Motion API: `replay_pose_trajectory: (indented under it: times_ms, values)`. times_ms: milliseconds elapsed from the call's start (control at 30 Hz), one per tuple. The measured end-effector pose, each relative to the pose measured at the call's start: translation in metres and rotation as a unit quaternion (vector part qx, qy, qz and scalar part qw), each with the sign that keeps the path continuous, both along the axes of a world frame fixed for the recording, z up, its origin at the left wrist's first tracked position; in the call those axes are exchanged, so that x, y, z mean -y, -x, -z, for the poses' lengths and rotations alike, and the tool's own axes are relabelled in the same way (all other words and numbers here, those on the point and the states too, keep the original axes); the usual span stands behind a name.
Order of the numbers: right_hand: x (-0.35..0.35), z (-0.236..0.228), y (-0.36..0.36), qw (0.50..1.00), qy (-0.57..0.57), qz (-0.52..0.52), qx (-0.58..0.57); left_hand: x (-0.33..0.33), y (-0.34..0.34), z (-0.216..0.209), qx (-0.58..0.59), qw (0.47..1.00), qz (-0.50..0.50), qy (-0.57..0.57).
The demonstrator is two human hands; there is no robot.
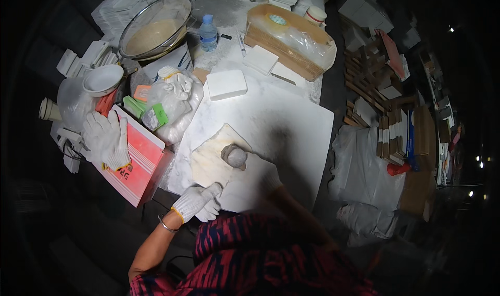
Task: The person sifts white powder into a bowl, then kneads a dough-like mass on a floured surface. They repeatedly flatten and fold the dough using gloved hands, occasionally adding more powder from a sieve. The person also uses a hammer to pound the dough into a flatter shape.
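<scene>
A flat, roughly square cream piece with yellowish streaks lies on a large white sheet-like surface in front of me. My right hand, in a white knit glove, is closed around a rounded grey knob-like tool and holds it down on the cream piece. The tool's underside is hidden. At the near edge of the piece rests my left hand, gloved too, its fingers stretched out and its thumb apart. Farther away sits a thick white block.
On the left stand a red box with spare gloves, a white bowl and a large sieve. A water bottle, a cardboard tray and white slabs lie at the back. Cartons stand right.
</scene>
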State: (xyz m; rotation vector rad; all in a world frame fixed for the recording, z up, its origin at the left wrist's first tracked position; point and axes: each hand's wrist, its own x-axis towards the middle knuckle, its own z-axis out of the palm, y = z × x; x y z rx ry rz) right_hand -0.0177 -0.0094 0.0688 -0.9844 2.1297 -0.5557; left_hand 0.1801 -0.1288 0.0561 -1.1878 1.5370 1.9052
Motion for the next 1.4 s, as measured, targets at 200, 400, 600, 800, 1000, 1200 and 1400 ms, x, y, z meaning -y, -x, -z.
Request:
replay_pose_trajectory:
  times_ms: [200,400,600,800,1000,1200,1400]
  values:
    - [0.000,0.009,-0.008,1.000,-0.001,0.015,0.016,0.005,-0.023,-0.007,-0.122,0.957,-0.179,0.193]
    - [0.002,0.030,-0.004,0.998,0.030,0.007,-0.054,0.010,0.003,0.011,-0.177,0.705,0.091,0.681]
    - [0.003,0.005,0.003,0.999,-0.021,-0.021,-0.044,-0.006,0.028,0.021,-0.107,0.671,0.150,0.718]
    - [-0.002,-0.047,-0.022,0.989,0.104,0.021,-0.107,-0.005,0.024,0.011,-0.131,0.722,0.125,0.668]
    - [0.000,0.008,-0.028,0.974,-0.005,-0.094,-0.205,-0.008,0.028,0.054,-0.159,0.708,0.095,0.681]
    - [0.012,0.018,-0.016,0.994,0.000,-0.073,-0.080,-0.004,0.015,0.045,-0.129,0.709,0.111,0.684]
    - [-0.002,-0.002,-0.001,0.971,0.183,0.080,0.133,-0.004,0.019,0.046,-0.140,0.717,0.103,0.675]
